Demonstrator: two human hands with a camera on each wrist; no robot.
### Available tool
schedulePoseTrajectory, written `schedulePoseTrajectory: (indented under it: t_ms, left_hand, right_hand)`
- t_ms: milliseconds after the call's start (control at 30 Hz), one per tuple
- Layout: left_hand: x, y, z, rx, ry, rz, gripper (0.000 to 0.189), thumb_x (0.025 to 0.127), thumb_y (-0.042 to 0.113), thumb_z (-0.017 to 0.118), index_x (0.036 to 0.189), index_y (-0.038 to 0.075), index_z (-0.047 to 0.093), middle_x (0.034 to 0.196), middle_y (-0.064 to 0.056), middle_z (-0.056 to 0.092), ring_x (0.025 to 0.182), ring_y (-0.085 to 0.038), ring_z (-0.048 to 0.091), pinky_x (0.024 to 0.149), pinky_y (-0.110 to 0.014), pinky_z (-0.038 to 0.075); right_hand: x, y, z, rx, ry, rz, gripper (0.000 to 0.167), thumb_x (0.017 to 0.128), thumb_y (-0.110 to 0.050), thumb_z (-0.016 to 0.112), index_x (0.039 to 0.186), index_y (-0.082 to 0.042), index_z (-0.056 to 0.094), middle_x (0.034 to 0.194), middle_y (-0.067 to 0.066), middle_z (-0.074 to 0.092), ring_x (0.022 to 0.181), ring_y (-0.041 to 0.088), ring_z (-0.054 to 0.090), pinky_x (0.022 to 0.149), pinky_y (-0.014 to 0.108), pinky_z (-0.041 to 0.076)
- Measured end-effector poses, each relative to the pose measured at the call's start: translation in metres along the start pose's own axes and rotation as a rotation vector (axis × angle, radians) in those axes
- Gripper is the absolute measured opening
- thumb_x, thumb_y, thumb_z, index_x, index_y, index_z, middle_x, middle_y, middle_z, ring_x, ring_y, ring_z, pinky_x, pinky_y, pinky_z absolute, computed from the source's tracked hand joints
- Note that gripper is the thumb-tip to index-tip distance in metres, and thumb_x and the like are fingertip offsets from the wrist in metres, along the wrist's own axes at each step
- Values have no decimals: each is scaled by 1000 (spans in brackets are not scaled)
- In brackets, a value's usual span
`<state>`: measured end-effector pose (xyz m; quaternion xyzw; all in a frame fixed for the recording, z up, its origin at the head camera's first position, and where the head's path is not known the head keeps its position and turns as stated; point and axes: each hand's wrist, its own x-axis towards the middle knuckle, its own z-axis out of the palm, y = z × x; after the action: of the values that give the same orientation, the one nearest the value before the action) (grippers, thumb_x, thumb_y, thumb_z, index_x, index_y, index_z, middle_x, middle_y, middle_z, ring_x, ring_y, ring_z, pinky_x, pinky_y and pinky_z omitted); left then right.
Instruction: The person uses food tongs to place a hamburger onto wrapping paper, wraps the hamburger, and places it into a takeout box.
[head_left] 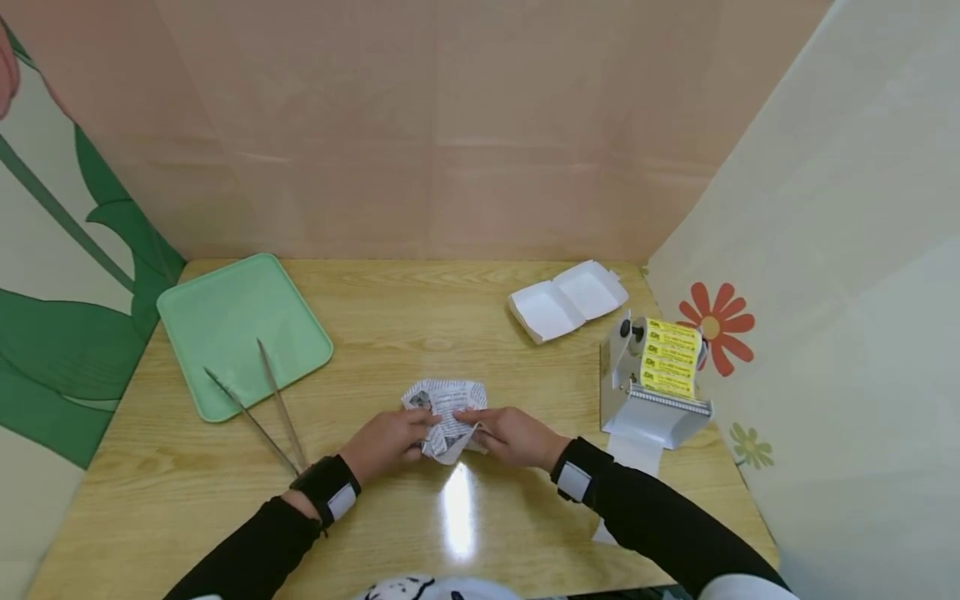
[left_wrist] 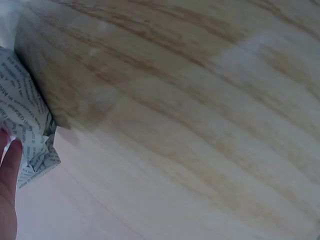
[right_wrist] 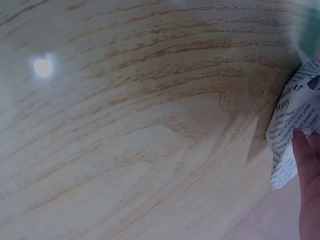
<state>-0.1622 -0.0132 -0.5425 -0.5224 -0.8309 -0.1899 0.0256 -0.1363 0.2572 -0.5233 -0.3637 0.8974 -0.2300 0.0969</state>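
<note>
A folded sheet of newsprint-patterned wrapping paper (head_left: 452, 400) forms a small crumpled packet on the wooden table, in front of the person. Anything inside it is hidden by the paper. My left hand (head_left: 392, 437) holds the packet's left side, its fingertips on the paper. From the other side my right hand (head_left: 517, 435) grips the right edge, with the index finger lying across the top. The left wrist view catches the paper (left_wrist: 25, 112) and a fingertip at its left border. Printed text on the paper (right_wrist: 295, 112) shows beside the right fingers in the right wrist view.
A green tray (head_left: 240, 304) lies at the left, with metal tongs (head_left: 258, 417) resting over its near edge. An opened white box (head_left: 567, 300) is at the back right. Before the right wall stands a label dispenser (head_left: 656, 417) with a yellow label roll (head_left: 670, 358).
</note>
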Motion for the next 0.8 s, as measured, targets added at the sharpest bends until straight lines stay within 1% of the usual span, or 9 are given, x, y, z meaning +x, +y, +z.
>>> schedulePoseTrajectory:
  t_ms: [100,133,200,300,367,400,567,733,800]
  left_hand:
    - [0,0,0,-43,29,-17,18,89,16,69,104,7,73,122,-6,63,105,-20,64,84,-30,53]
    - [0,0,0,-51,38,-26,19,90,15,68,106,6,73,122,-6,64,102,-19,64,82,-31,53]
    - [1,1,2,-77,54,-59,21,90,13,66,109,5,71,114,-5,66,94,-17,65,78,-30,53]
    - [3,1,3,-133,88,-113,13,93,19,65,102,9,64,90,4,61,73,-9,57,64,-24,49]
    - [3,2,3,-169,111,-137,12,94,22,66,96,13,56,78,7,52,64,-6,48,56,-22,42]
    - [3,1,4,-179,119,-144,15,94,23,66,93,15,53,75,8,48,61,-6,44,54,-21,39]
    - [1,0,5,-211,159,-133,13,92,23,69,98,14,60,92,2,67,71,-5,55,61,-24,47]
    - [1,0,8,-175,223,-121,20,93,26,67,104,11,63,95,1,66,73,-8,59,62,-27,50]
    - [2,1,10,-151,242,-146,22,93,28,67,104,9,62,98,0,63,72,-9,57,61,-27,50]
  right_hand:
    - [0,2,2,41,16,39,41,100,-13,51,141,-11,52,129,4,62,70,5,52,79,27,48]
    - [0,2,2,52,21,52,42,101,-14,51,142,-11,51,121,4,65,67,4,51,76,27,48]
    - [0,0,2,55,38,63,40,101,-15,51,139,-6,53,119,8,65,71,5,53,82,29,49]
    - [0,-1,0,66,54,71,38,101,-18,51,135,0,55,121,12,65,94,11,64,93,35,48]
    - [1,-1,1,56,67,72,38,101,-19,52,131,2,58,132,14,59,116,18,58,101,39,43]
    - [1,-1,2,55,69,74,37,101,-20,52,128,2,61,132,14,59,118,21,57,101,39,43]
    - [1,-1,4,90,104,71,37,102,-25,51,127,0,63,129,12,62,114,19,60,96,38,47]
    - [4,-1,4,68,157,68,34,104,-24,48,123,-2,65,122,10,65,113,19,61,96,38,47]
    - [5,-2,5,52,186,76,31,102,-22,51,119,-1,67,120,11,66,112,22,61,95,39,48]
